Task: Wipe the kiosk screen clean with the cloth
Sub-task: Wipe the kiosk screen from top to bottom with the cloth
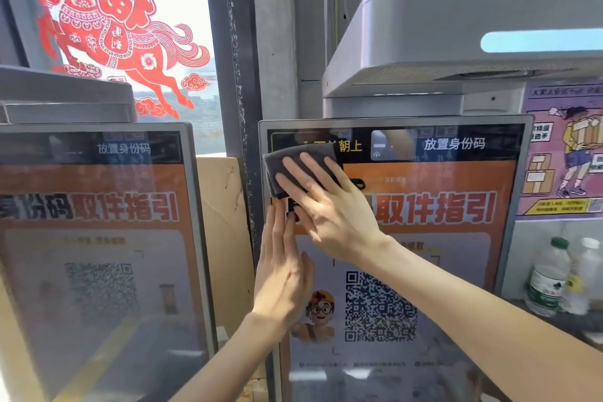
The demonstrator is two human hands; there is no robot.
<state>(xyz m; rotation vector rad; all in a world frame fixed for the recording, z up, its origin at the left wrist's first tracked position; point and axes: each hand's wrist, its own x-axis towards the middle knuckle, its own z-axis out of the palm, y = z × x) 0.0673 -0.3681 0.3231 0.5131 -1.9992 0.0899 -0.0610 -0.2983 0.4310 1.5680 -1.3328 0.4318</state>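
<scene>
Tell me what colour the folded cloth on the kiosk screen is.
Dark grey, plain; the folded cloth under the right hand shows best in head view.

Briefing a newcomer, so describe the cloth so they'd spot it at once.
Find the right-hand kiosk screen, under the grey hood. At its upper-left corner the right hand presses the cloth flat. It is the only dark grey fabric there.

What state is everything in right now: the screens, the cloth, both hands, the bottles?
Kiosk screen: lit, showing a QR code.
Cloth: folded, pressed flat on that screen's upper left corner.
Right hand: fingers straight, pressing the cloth.
Left hand: flat against the screen's left edge.
Second screen: lit.
Bottle: upright, capped.
</scene>
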